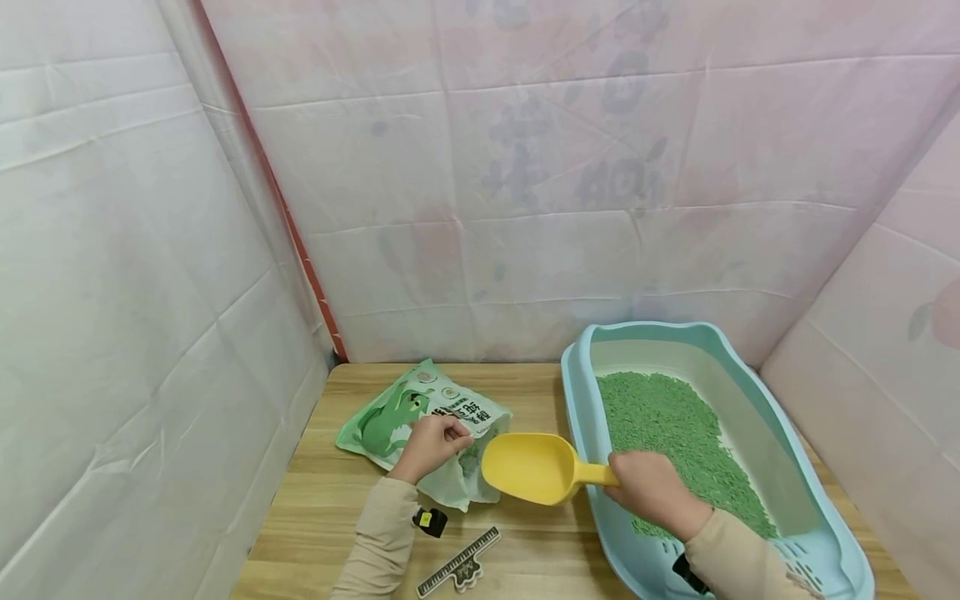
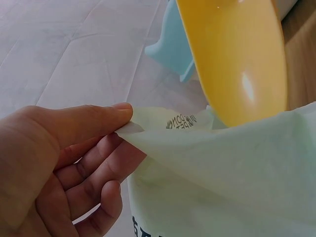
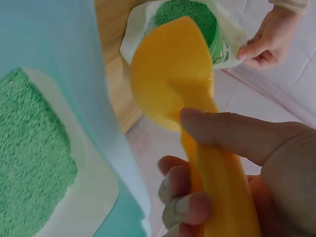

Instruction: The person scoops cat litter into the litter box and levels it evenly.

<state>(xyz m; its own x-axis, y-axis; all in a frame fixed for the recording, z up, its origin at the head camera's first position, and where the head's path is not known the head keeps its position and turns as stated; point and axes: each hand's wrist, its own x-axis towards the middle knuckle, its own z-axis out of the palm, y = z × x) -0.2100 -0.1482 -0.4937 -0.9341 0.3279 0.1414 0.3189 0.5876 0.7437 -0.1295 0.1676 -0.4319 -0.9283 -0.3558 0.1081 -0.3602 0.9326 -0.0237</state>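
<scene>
My left hand (image 1: 435, 446) pinches the mouth edge of a pale green litter bag (image 2: 227, 173) between thumb and fingers. The bag lies on the table, its mouth facing right, and green pellets (image 3: 190, 17) show inside in the right wrist view. My right hand (image 1: 652, 487) grips the handle of a yellow scoop (image 1: 528, 468). The scoop's bowl is just outside the bag's mouth, with no pellets visible in it. Beneath my right forearm stands a light blue litter box (image 1: 587, 400), with green pellets (image 1: 667, 425) spread over its floor.
A flat strip with a piano-key pattern (image 1: 459, 562) and a small dark figure lies near the table's front. The wooden table (image 1: 300, 517) meets fabric walls (image 1: 525, 250) at the back and sides. The box's raised rim stands right of the bag.
</scene>
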